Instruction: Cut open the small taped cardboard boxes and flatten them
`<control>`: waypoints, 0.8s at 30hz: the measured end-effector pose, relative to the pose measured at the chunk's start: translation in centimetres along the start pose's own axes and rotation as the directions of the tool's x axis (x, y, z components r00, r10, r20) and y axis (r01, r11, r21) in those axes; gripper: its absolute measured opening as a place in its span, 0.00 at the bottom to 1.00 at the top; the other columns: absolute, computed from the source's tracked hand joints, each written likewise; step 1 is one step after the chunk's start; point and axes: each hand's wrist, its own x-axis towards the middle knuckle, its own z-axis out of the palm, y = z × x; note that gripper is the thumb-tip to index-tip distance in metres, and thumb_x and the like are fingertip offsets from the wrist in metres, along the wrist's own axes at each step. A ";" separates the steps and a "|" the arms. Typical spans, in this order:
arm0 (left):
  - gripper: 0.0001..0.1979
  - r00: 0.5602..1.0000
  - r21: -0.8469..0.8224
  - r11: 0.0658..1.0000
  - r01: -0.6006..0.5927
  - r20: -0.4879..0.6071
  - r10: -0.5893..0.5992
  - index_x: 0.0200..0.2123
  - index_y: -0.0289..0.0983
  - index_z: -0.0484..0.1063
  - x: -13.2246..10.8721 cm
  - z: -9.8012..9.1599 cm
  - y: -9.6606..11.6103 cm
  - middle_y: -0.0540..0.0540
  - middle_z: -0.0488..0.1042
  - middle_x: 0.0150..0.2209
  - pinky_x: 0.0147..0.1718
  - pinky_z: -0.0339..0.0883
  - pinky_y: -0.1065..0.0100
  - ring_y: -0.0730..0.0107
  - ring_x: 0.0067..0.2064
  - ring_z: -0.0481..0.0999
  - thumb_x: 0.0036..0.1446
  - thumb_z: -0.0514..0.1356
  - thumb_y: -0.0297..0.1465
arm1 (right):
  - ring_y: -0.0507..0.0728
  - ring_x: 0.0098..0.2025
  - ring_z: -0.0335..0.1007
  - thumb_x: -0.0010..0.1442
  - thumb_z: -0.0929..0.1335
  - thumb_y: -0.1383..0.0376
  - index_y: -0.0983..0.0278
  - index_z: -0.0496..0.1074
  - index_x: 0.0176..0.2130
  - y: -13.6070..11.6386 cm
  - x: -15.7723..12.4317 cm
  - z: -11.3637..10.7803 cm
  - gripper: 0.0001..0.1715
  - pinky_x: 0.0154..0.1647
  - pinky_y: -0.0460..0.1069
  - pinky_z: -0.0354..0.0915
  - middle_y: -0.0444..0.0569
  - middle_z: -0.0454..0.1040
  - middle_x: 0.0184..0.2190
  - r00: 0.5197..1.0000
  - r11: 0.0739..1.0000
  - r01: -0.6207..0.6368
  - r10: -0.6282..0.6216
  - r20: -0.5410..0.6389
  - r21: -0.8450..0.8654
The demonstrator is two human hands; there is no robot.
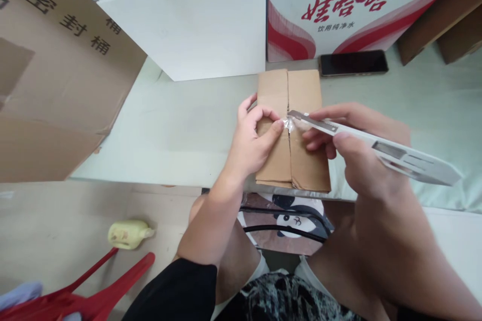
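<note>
A small brown cardboard box [301,90] lies flat on the pale table [181,130], its two flaps meeting at a centre seam. My left hand [252,140] rests on the box's left flap, thumb and forefinger pinching a bit of clear tape [289,124] at the seam. My right hand [357,145] is closed around a white and metal utility knife [376,143], whose tip sits at the seam beside the tape.
A black phone [353,62] lies behind the box. A white carton with red print [339,5], a plain white box [196,20] and a large brown carton [56,70] ring the table. On the floor are a yellow object [128,233] and red plastic [94,296].
</note>
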 end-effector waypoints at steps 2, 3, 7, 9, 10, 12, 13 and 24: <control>0.06 1.000 -0.003 1.000 0.006 0.007 -0.006 0.37 0.42 0.73 0.0 0.0 0.1 0.40 0.67 0.64 0.74 0.49 0.46 0.54 0.76 0.51 0.62 0.66 0.37 | 0.55 0.24 0.74 0.59 0.68 0.60 0.59 0.75 0.35 -0.3 0.0 0.2 0.06 0.25 0.50 0.67 0.43 0.78 0.25 0.999 1.000 -0.009 0.010 -0.043 0.024; 0.06 1.000 -0.003 1.000 0.007 0.011 -0.007 0.37 0.42 0.73 0.0 0.0 0.1 0.40 0.66 0.65 0.74 0.49 0.46 0.53 0.76 0.51 0.62 0.66 0.37 | 0.54 0.23 0.72 0.57 0.70 0.60 0.59 0.74 0.33 -0.4 0.1 0.3 0.05 0.24 0.50 0.66 0.42 0.77 0.23 0.997 1.000 -0.008 0.010 -0.071 0.021; 0.06 1.000 0.009 1.000 0.015 0.017 -0.015 0.37 0.43 0.73 0.0 -0.1 0.1 0.42 0.66 0.64 0.73 0.49 0.46 0.54 0.76 0.50 0.63 0.66 0.37 | 0.52 0.19 0.67 0.56 0.70 0.61 0.57 0.73 0.35 -0.4 0.1 0.5 0.04 0.23 0.49 0.63 0.40 0.76 0.21 0.998 0.996 0.027 -0.032 -0.063 -0.085; 0.05 1.000 0.003 1.000 0.020 0.020 -0.021 0.38 0.43 0.73 0.0 -0.1 0.2 0.43 0.65 0.64 0.74 0.49 0.48 0.55 0.76 0.50 0.63 0.65 0.36 | 0.52 0.19 0.65 0.55 0.70 0.61 0.56 0.72 0.34 -0.4 0.2 0.6 0.04 0.22 0.49 0.62 0.40 0.75 0.21 0.997 0.986 0.048 -0.057 -0.051 -0.159; 0.05 1.000 -0.002 1.000 0.023 0.018 -0.023 0.37 0.42 0.73 0.0 0.0 0.2 0.43 0.65 0.64 0.74 0.49 0.48 0.56 0.76 0.50 0.63 0.66 0.35 | 0.52 0.19 0.64 0.55 0.70 0.61 0.56 0.72 0.34 -0.5 0.2 0.6 0.04 0.22 0.49 0.61 0.40 0.75 0.21 0.996 0.977 0.054 -0.068 -0.059 -0.205; 0.05 0.999 -0.014 0.999 0.030 0.012 -0.029 0.37 0.42 0.74 0.0 0.0 0.3 0.43 0.65 0.64 0.74 0.49 0.49 0.56 0.76 0.50 0.62 0.66 0.35 | 0.53 0.20 0.65 0.55 0.69 0.61 0.56 0.71 0.33 -0.8 0.1 0.7 0.03 0.24 0.49 0.61 0.40 0.75 0.21 0.994 0.955 0.057 -0.081 -0.073 -0.290; 0.05 0.999 -0.019 0.999 0.033 0.009 -0.033 0.36 0.42 0.74 0.0 0.0 0.4 0.43 0.65 0.64 0.74 0.50 0.49 0.56 0.76 0.50 0.62 0.66 0.34 | 0.53 0.20 0.66 0.55 0.69 0.61 0.56 0.70 0.33 -0.9 0.1 0.8 0.02 0.24 0.49 0.61 0.41 0.75 0.21 0.993 0.945 0.058 -0.086 -0.074 -0.322; 0.04 0.998 -0.040 0.998 0.044 0.050 -0.042 0.38 0.42 0.72 -0.2 0.0 0.9 0.41 0.64 0.64 0.74 0.50 0.50 0.54 0.77 0.47 0.63 0.65 0.32 | 0.53 0.19 0.61 0.55 0.65 0.59 0.58 0.67 0.30 -2.1 -0.4 2.5 0.06 0.24 0.48 0.52 0.42 0.72 0.19 0.991 0.862 0.074 -0.118 -0.056 -0.502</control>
